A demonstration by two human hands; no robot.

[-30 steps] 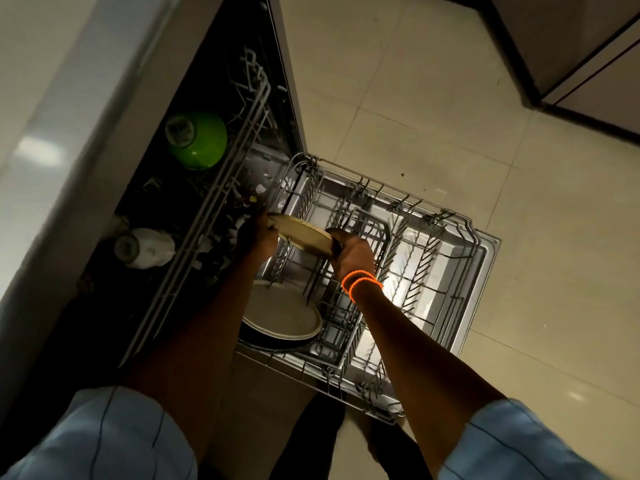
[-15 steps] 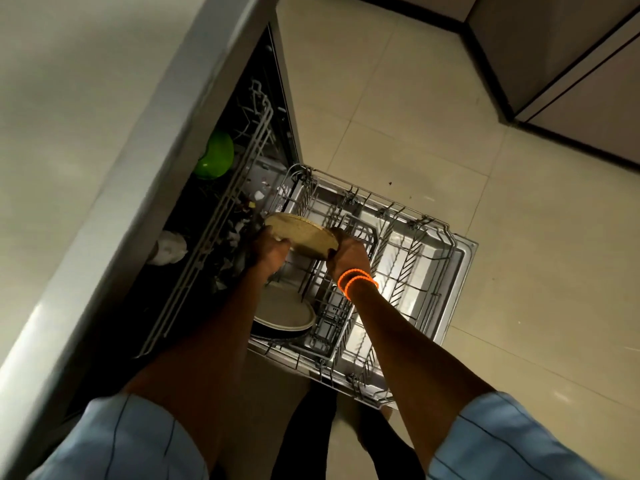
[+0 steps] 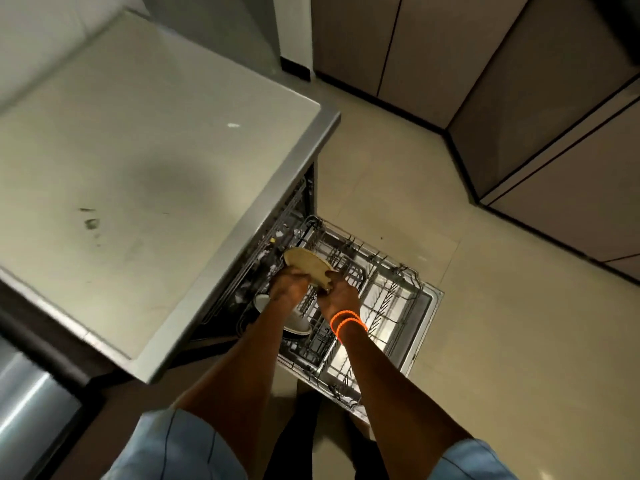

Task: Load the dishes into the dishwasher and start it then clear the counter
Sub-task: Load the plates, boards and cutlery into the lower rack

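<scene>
1. The tan plate (image 3: 306,266) is held tilted above the pulled-out lower rack (image 3: 374,306) of the dishwasher (image 3: 277,244), near the rack's inner end and not yet seated between any tines.
2. The left hand (image 3: 289,287) grips the plate's near-left edge, its fingers curled around the rim; the right hand (image 3: 337,294) grasps the near-right edge in the same way. Two orange bands (image 3: 346,323) circle the right wrist.
3. A white dish (image 3: 294,318) already lies in the rack just below the left forearm, partly hidden by it.
4. The rest of the rack looks bare, its wire tines standing over the open door (image 3: 426,306) on the tiled floor (image 3: 485,341).
5. The table (image 3: 138,168) above the dishwasher shows a few dark smears and nothing else that I can make out.
6. Risk, as I judge it: the plate could strike the white dish or catch on a tine if lowered at this tilt, chipping an edge. A grip only at the near rim leaves the far side unsupported, so a slip could drop it onto the rack or door.
7. The light is dim, so a slot may be misjudged.
8. No brand, label or writing can be read anywhere.
</scene>
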